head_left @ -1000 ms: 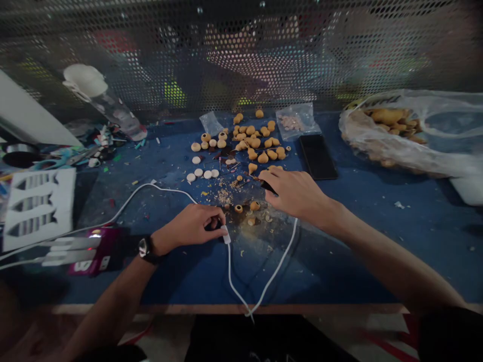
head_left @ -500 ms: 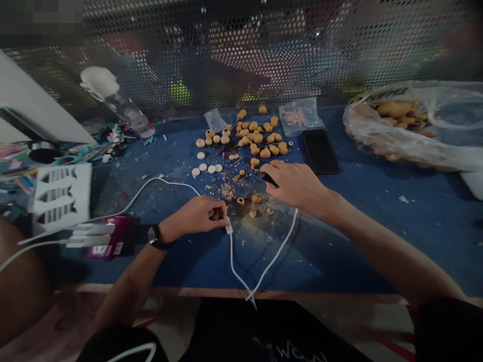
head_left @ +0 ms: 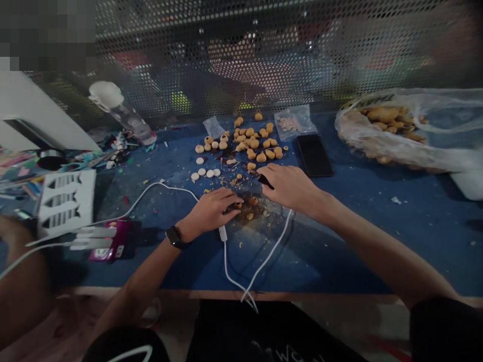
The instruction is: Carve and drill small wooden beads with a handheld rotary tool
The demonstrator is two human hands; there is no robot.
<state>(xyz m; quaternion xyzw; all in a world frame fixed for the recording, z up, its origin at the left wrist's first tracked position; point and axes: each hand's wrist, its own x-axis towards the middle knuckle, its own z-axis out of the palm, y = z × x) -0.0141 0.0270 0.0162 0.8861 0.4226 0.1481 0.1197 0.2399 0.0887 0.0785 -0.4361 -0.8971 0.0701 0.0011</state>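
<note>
My left hand reaches over the crumbs, its thumb and fingers apart on either side of a small hollowed gourd. The gourd still rests on the table. Just under this hand is the white inline switch of a cord. My right hand is closed around a black-handled corded tool, whose tip points left and is hard to make out. A white cord runs down from below it. Another hollowed gourd and shell bits lie between the hands.
Several small tan gourds and pale discs lie beyond my hands. A phone and a plastic bag of gourds are right. Left are a bottle, a magenta box and another person's arm.
My left hand has let go of the white switch and spread its fingers around a hollowed gourd. My right hand keeps the black tool in nearly the same place.
</note>
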